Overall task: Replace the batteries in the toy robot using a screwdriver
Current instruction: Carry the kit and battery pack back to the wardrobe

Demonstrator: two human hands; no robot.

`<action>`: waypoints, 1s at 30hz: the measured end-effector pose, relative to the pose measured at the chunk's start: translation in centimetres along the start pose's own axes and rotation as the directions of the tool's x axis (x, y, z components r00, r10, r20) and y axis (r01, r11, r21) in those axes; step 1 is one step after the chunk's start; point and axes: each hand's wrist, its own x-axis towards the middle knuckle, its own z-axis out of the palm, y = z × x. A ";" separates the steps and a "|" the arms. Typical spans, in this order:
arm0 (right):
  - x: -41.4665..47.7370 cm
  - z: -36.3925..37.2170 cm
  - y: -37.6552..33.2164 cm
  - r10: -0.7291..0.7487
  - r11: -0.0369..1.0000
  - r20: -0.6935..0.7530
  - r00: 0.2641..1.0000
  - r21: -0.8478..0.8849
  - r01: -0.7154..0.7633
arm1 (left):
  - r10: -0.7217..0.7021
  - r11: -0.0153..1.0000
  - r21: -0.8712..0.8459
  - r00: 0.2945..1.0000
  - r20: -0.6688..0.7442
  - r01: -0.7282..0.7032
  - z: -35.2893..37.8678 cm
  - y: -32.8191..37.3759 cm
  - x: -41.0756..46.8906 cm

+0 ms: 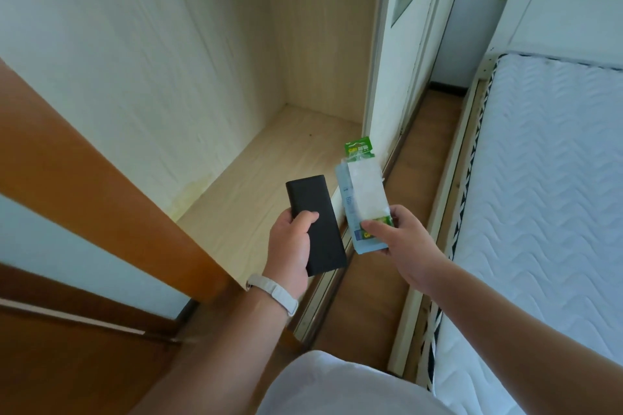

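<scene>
My left hand (292,239) grips a flat black rectangular case (315,222) by its lower half, thumb across its face. My right hand (401,242) pinches the lower end of a pale blue and white packet (362,199), together with a green battery pack whose green card top (359,146) sticks out above the packet. Both are held in the air over the front edge of an open wardrobe's floor. No toy robot and no screwdriver show in this view.
The open wardrobe has a light wood floor (269,172) and back wall. A brown sliding door (101,185) stands to the left, the sliding track (320,300) runs below my hands. A white quilted mattress (546,199) on a wooden frame lies to the right.
</scene>
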 end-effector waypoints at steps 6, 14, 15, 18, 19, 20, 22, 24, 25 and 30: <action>2.7 -0.6 -1.5 0.022 0.999 0.012 1.000 0.049 -0.023 | -0.032 0.999 -0.042 0.999 -0.011 0.032 0.6 0.2 2.1; 10.3 -1.0 -2.9 0.060 0.998 0.083 0.995 0.016 -0.062 | -0.086 0.985 -0.159 0.989 -0.119 0.066 3.1 1.4 7.8; 11.6 -1.1 -3.2 0.065 0.998 0.103 0.993 -0.004 -0.065 | -0.092 0.982 -0.176 0.985 -0.146 0.066 3.4 1.6 8.7; 16.1 -1.3 -4.7 0.084 0.994 0.195 0.977 -0.081 -0.069 | -0.097 0.979 -0.200 0.966 -0.239 0.048 4.5 2.5 12.1; 17.7 -1.3 -5.3 0.090 0.993 0.229 0.969 -0.100 -0.068 | -0.098 0.976 -0.216 0.958 -0.269 0.039 4.9 2.9 13.2; 19.4 -1.4 -6.0 0.092 0.991 0.265 0.960 -0.122 -0.062 | -0.102 0.969 -0.244 0.950 -0.296 0.028 5.4 3.4 14.3; 22.6 -1.4 -7.3 0.101 0.982 0.344 0.933 -0.184 -0.039 | -0.108 0.952 -0.306 0.932 -0.345 -0.003 6.4 4.2 16.0; 25.4 -1.3 -8.5 0.122 0.977 0.415 0.902 -0.211 -0.035 | -0.101 0.941 -0.336 0.914 -0.394 -0.042 7.2 4.8 17.5; 26.7 -1.1 -8.9 0.127 0.978 0.449 0.885 -0.204 -0.037 | -0.092 0.937 -0.344 0.903 -0.420 -0.064 7.5 5.1 18.2; 31.5 -0.1 -9.9 0.180 0.955 0.587 0.789 -0.296 0.003 | -0.114 0.906 -0.395 0.813 -0.571 -0.151 7.8 5.7 19.9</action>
